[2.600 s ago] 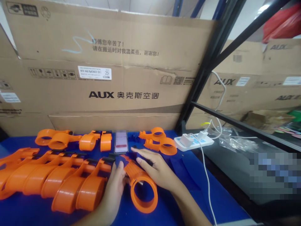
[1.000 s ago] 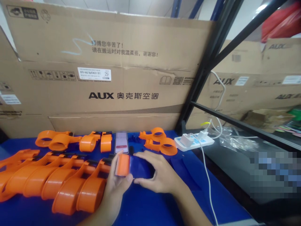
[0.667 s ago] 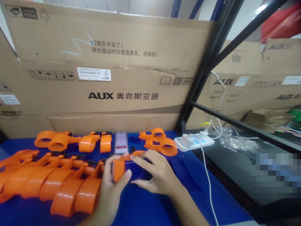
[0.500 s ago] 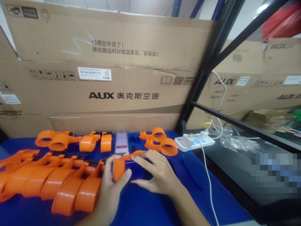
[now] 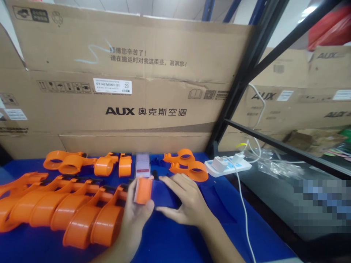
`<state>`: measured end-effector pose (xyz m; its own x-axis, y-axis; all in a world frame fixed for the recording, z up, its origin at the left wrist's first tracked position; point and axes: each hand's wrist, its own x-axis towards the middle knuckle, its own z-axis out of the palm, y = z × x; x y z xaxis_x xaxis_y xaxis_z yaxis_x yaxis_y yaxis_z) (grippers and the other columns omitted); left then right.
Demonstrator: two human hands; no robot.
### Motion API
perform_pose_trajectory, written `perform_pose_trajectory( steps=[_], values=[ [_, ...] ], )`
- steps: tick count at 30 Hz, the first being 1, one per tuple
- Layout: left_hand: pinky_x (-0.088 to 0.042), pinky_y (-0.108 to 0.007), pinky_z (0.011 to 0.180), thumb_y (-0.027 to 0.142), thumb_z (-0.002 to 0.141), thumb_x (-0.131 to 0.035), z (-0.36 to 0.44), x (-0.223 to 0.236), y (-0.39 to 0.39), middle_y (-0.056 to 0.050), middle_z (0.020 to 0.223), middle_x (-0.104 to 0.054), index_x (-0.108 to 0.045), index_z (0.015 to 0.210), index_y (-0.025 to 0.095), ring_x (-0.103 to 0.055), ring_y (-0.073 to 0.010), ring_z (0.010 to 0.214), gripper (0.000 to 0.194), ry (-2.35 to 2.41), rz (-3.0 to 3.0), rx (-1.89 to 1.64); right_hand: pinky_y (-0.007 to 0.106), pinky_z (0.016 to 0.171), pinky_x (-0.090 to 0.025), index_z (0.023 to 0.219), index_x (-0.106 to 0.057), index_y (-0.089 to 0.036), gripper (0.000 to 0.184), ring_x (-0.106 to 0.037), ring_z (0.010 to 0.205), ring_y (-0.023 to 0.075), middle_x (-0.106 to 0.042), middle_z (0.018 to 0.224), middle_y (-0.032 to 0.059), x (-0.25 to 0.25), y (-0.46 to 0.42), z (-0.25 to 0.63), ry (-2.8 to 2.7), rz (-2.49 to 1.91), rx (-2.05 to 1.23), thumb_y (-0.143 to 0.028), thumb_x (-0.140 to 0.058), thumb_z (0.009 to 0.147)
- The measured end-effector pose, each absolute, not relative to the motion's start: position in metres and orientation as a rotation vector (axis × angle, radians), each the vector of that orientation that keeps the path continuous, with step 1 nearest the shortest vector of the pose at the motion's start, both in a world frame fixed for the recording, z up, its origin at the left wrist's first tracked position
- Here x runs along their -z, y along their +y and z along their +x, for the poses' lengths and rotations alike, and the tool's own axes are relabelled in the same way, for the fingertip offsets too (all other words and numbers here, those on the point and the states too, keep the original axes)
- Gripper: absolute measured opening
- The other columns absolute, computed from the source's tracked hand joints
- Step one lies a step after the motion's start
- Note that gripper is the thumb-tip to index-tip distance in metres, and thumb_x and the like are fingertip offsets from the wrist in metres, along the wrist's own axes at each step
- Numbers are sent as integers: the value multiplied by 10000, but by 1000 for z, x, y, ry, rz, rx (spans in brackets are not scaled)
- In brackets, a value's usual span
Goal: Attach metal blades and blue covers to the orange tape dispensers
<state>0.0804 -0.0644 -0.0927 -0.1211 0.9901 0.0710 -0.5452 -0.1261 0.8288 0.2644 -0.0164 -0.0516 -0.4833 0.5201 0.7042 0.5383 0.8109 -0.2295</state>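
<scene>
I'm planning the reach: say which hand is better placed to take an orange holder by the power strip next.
Probably the right hand: it lies nearer those orange holders, while the left hand grips an orange toothed piece. Whether the right holds anything is unclear.

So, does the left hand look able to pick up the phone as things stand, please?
Probably not without letting go: the left hand is holding the orange part. Otherwise the way looks free, as the phone lies just beyond them.
</scene>
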Motion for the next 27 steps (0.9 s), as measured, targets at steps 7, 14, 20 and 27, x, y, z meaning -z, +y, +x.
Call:
perform_pose_trajectory(
  steps=[7,14,20,27],
  values=[
    [-321,-561,1191,301,681,-895,86,90,-75,-135,1522,-533,-536,1475,283,-428,-444,1421,871,770,1004,-1556,472,924,-557,1282,-661,-220,407,-694,1096,330,-740,1181,127,55,-12,268,-1866,-871,-407,-482,-504,1013],
    [-269,-641,1222,341,715,-881,73,97,-82,-109,1525,-477,-352,1582,339,-396,-424,1443,1015,983,1605,-1447,300,577,-484,674,-536,-207,517,-540,605,177,-585,649,16,59,-4,257,-1660,-967,-846,-552,-415,1040],
    [-267,-650,1231,428,779,-830,73,105,-80,-71,1679,-258,-163,1619,401,-263,-404,1525,1073,991,1882,-1433,292,661,-504,761,-564,-203,435,-549,689,176,-614,747,5,52,-11,248,-1650,-928,-1116,-589,-569,964],
    [-259,-583,1258,417,868,-745,70,105,-90,-16,1698,-244,-244,1592,435,-249,-356,1545,880,978,1740,-1495,236,500,-394,734,-503,-206,429,-462,540,122,-511,643,-34,58,-10,246,-1750,-937,-1154,-558,-594,961]
  ],
)
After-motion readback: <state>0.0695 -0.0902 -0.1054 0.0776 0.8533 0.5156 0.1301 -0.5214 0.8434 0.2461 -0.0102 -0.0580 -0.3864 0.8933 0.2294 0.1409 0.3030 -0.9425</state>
